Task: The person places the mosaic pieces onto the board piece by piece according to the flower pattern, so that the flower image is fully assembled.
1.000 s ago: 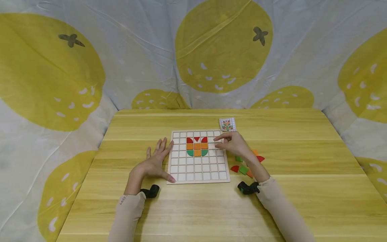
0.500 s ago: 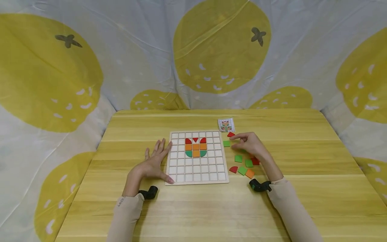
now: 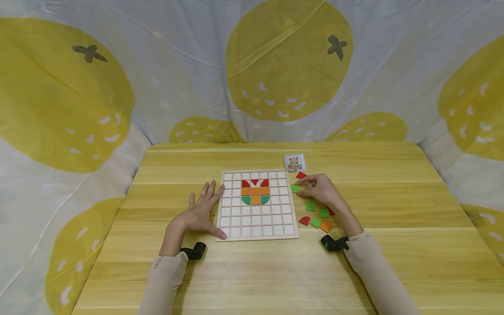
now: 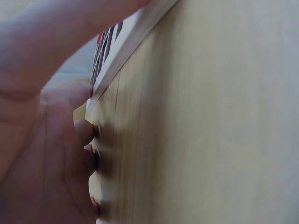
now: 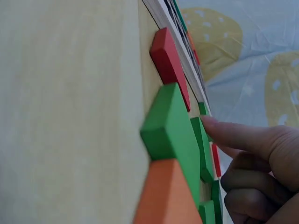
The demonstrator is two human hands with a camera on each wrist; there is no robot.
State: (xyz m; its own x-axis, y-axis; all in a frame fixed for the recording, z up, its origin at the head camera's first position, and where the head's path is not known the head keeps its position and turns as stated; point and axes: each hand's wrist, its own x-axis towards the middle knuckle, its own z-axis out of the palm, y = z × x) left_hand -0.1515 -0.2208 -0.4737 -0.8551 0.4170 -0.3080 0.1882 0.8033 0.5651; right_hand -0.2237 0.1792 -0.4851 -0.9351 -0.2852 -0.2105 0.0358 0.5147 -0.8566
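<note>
A pale wooden grid board (image 3: 257,221) lies flat with a pattern of red, orange and green tiles set in its upper middle cells. My left hand (image 3: 198,215) spreads along the board's left side, thumb on its near corner and index fingertip at the left edge. Just off the right edge lies a green square tile (image 3: 295,188). My right hand (image 3: 320,189) has index finger and thumb at the far and near sides of this tile, pinching it at the table. In the right wrist view the thumb (image 5: 243,137) reaches in among green tiles.
A small printed pattern card (image 3: 295,162) sits beyond the board's right corner, with a red tile (image 3: 301,175) before it. Nearer are a red quarter-round tile (image 3: 304,221), an orange tile (image 3: 325,226) and several green tiles. A patterned cloth (image 3: 189,78) hangs behind the table.
My right hand has drawn back right from over the board's edge, then come slightly left and closed finger and thumb on the green tile. The left hand stays at the board.
</note>
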